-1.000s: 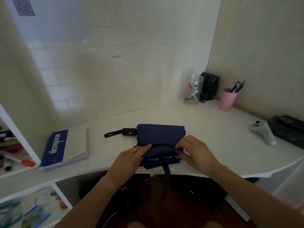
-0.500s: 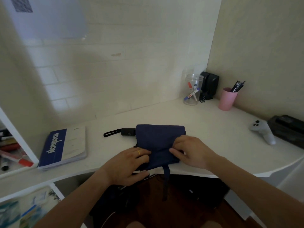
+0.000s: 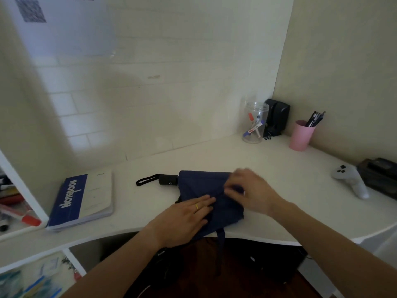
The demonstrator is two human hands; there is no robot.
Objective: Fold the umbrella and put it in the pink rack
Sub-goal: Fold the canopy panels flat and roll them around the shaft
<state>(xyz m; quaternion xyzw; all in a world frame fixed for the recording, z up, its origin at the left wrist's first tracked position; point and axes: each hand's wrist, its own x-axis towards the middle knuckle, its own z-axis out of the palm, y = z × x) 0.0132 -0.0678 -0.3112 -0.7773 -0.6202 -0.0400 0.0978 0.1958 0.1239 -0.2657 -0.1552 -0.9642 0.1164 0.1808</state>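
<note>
The right hand (image 3: 250, 193) is smeared by motion blur, so its fingers are hard to read; they seem curled onto a fold of cloth at the right side of the umbrella (image 3: 206, 186), but whether they actually pinch it cannot be told. The left hand (image 3: 184, 218) covers the umbrella's near-left part, lying flat with fingers together and stretched out, pressing the fabric down; a thin ring shows on one finger. Shelf contents at the far left edge are cut off and blurred.

At the back right corner a clear jar (image 3: 255, 123) holds a few markers, tilted. Beside it stands a pink cup (image 3: 301, 135) with dark pens sticking up out of it.

The umbrella lies on the white desk (image 3: 279, 168) near its front edge, navy, collapsed short, its canopy partly gathered into flat creased folds. Its black handle (image 3: 168, 180) points left with a wrist loop (image 3: 146, 181) lying on the desk. A navy strap (image 3: 221, 244) hangs over the desk's edge. A blue notebook (image 3: 81, 201) rests well to the left.
</note>
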